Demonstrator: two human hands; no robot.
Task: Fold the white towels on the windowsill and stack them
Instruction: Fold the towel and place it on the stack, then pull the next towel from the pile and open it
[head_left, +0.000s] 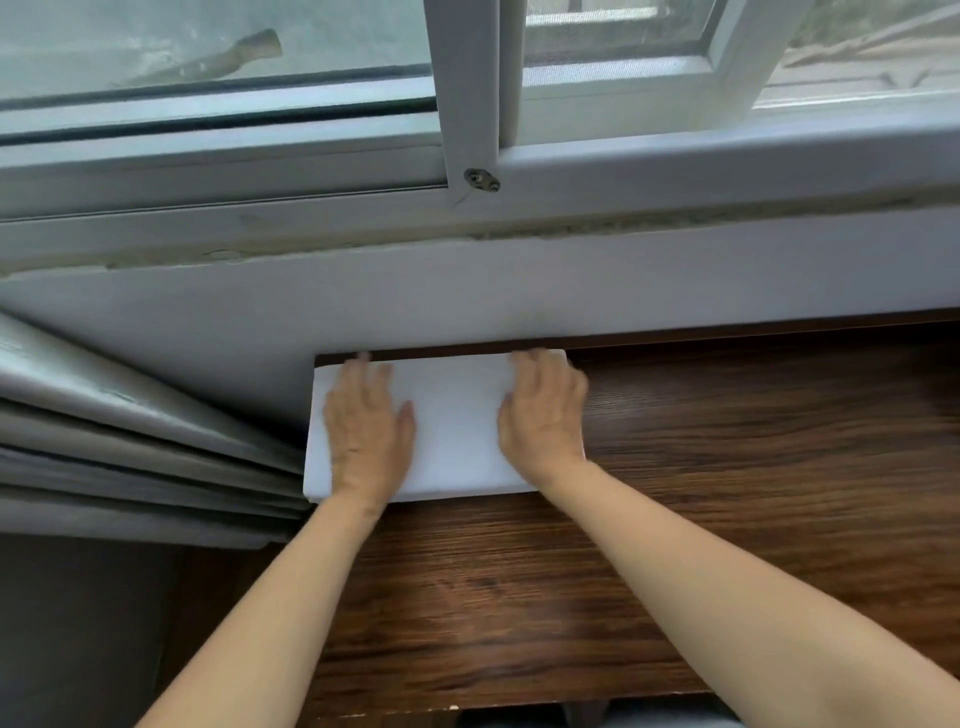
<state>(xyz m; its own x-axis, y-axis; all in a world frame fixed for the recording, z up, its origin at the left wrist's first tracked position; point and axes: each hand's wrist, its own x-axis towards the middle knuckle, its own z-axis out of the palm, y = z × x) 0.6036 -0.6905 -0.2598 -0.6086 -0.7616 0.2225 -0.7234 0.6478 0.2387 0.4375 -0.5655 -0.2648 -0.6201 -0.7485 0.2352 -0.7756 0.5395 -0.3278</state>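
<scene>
A folded white towel (452, 415) lies flat on the dark wooden windowsill (727, 467), at its far left end against the white wall. My left hand (366, 431) rests palm down on the towel's left half, fingers spread. On the towel's right edge my right hand (543, 410) presses down, fingers pointing toward the wall. Neither hand grips the cloth. The towel looks thick at its near edge, but I cannot tell how many layers or towels it holds.
Grey curtain folds (130, 441) hang right beside the towel's left edge. A white wall strip (519, 291) and the window frame (467, 156) rise behind the sill. Bare wood stretches to the right and toward the sill's front edge (519, 701).
</scene>
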